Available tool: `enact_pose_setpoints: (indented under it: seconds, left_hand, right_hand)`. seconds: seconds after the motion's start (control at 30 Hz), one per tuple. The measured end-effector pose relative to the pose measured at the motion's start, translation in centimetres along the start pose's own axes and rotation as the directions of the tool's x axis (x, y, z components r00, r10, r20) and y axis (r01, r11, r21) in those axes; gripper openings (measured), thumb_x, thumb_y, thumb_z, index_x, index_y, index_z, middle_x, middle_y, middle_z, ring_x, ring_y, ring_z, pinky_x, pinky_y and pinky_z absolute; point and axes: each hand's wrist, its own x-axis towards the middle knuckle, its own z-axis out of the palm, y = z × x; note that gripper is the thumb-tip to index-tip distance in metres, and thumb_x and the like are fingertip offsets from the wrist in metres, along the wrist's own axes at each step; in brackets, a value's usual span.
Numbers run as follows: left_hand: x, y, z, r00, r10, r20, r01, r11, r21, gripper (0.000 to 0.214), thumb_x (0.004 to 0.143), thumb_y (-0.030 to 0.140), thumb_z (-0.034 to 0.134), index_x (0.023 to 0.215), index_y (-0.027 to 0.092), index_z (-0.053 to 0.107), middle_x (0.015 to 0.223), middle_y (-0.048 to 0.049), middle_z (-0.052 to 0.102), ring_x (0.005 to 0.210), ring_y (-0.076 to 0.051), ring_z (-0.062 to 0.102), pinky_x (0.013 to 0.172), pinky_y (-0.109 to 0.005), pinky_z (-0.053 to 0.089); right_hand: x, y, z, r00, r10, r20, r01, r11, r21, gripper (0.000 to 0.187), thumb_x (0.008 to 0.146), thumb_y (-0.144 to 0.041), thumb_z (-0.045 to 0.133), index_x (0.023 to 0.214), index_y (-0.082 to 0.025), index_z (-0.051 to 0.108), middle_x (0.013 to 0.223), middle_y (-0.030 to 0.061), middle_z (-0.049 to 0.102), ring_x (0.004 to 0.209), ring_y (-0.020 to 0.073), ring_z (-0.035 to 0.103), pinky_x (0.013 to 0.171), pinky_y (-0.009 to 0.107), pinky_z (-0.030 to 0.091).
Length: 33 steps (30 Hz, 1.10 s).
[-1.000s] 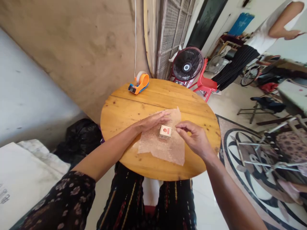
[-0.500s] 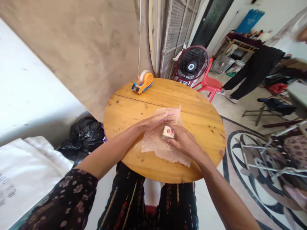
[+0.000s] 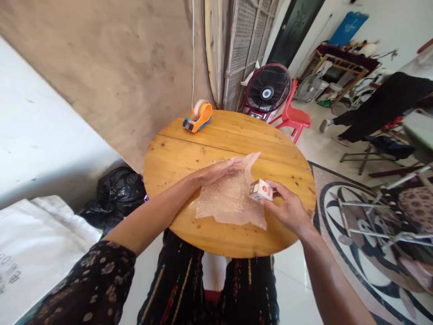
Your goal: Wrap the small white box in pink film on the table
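Note:
My right hand [image 3: 289,210] grips a small white cardboard box [image 3: 261,190] with a red round print, thumb and fingers on its right side. The box is tilted over the right edge of a sheet of bubble wrap [image 3: 226,205]. Clear and wrinkled, that sheet lies spread out, its far right corner sticking up. My left hand [image 3: 221,171] rests on the far left part of the wrap with fingers stretched out, holding nothing.
The round wooden table [image 3: 176,169] carries an orange and blue tape dispenser [image 3: 199,116] at its far edge. Behind it stand a dark red fan [image 3: 269,88] and a red chair [image 3: 296,115]. Black bags [image 3: 118,194] sit at left. A person in dark trousers [image 3: 379,106] is at the right.
My right hand has moved right with the box, away from the middle of the bubble wrap. My left hand stays nearly in place. The person at the back has moved right.

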Motion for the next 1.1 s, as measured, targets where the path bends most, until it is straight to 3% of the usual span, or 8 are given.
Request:
enact_pose_setpoints:
  seconds: [0.23,0.43,0.53,0.67,0.77,0.83,0.93,1.1]
  left_hand:
    - [0.3,-0.5,-0.5,1.0,-0.009,0.004,0.009,0.999,0.032,0.055,0.097,0.052,0.033,0.141,0.02,0.043,0.137,-0.0111,0.055,0.135,-0.026,0.04,0.114,-0.042,0.022]
    - [0.1,-0.1,-0.1,1.0,0.008,0.03,-0.011,0.997,0.071,0.053,0.098,0.051,0.031,0.14,0.022,0.045,0.141,-0.0085,0.051,0.137,-0.025,0.038,0.115,-0.042,0.02]
    - [0.0,0.1,0.0,1.0,0.002,0.014,-0.003,0.997,0.074,0.054,0.097,0.052,0.033,0.141,0.021,0.044,0.14,-0.0093,0.052,0.137,-0.026,0.038,0.115,-0.043,0.02]
    - [-0.1,0.3,0.1,0.999,0.024,0.046,-0.028,0.996,0.081,0.054,0.097,0.053,0.034,0.138,0.021,0.047,0.144,-0.0083,0.048,0.138,-0.026,0.037,0.114,-0.043,0.022]
    - [-0.1,0.3,0.2,0.998,0.026,0.056,-0.031,0.996,0.079,0.052,0.097,0.053,0.033,0.137,0.023,0.048,0.142,-0.0073,0.05,0.137,-0.026,0.038,0.114,-0.043,0.022]
    - [-0.1,0.2,0.1,0.999,0.019,0.034,-0.022,0.997,0.068,0.053,0.097,0.053,0.034,0.138,0.022,0.047,0.14,-0.0085,0.052,0.136,-0.025,0.039,0.114,-0.043,0.021]
    - [0.1,-0.2,-0.1,1.0,0.022,0.015,-0.023,0.999,0.04,0.055,0.096,0.054,0.037,0.139,0.02,0.046,0.139,-0.0113,0.052,0.136,-0.026,0.039,0.113,-0.043,0.021]
    - [0.4,-0.6,-0.5,1.0,0.002,0.012,-0.002,0.999,0.049,0.056,0.097,0.054,0.033,0.138,0.02,0.046,0.136,-0.0109,0.055,0.136,-0.025,0.039,0.113,-0.042,0.021]
  right_hand:
    - [0.3,4.1,-2.1,0.976,0.161,-0.144,-0.164,0.986,-0.011,0.051,0.072,-0.04,0.068,0.119,-0.022,0.059,0.105,0.0073,0.07,0.077,0.0213,0.066,0.074,0.04,0.054]
    - [1.5,6.2,-2.2,0.971,0.166,-0.17,-0.193,0.969,-0.156,0.051,0.073,-0.038,0.065,0.121,-0.02,0.059,0.096,0.0068,0.072,0.07,0.0209,0.066,0.071,0.039,0.054]
    - [1.7,6.8,-2.0,0.975,0.134,-0.18,-0.172,0.961,-0.216,0.056,0.074,-0.039,0.064,0.126,-0.018,0.056,0.107,0.011,0.069,0.086,0.026,0.067,0.079,0.044,0.054]
    - [1.3,5.1,-2.2,0.946,-0.091,-0.31,0.006,0.965,-0.263,0.052,0.078,-0.04,0.063,0.124,-0.016,0.058,0.127,0.0165,0.059,0.118,0.0319,0.055,0.089,0.048,0.051]
    - [0.5,1.1,-2.4,0.91,-0.191,-0.367,0.127,0.973,-0.191,0.028,0.084,-0.034,0.06,0.11,-0.023,0.064,0.114,0.0106,0.065,0.108,0.0258,0.061,0.086,0.042,0.053]
    - [0.0,-2.1,-1.9,0.922,-0.236,-0.308,0.203,0.97,-0.133,0.02,0.087,-0.028,0.057,0.105,-0.026,0.065,0.112,0.0077,0.066,0.099,0.0222,0.064,0.087,0.04,0.052]
    - [-0.4,-5.9,0.1,0.923,-0.373,-0.096,0.372,0.928,-0.027,0.02,0.09,-0.02,0.052,0.104,-0.026,0.065,0.107,0.0056,0.068,0.104,0.0207,0.063,0.092,0.038,0.051]
    - [1.2,-7.4,4.4,0.873,-0.451,0.186,0.458,0.889,0.001,0.025,0.09,-0.014,0.046,0.105,-0.023,0.063,0.111,0.0064,0.065,0.105,0.0201,0.06,0.092,0.037,0.049]
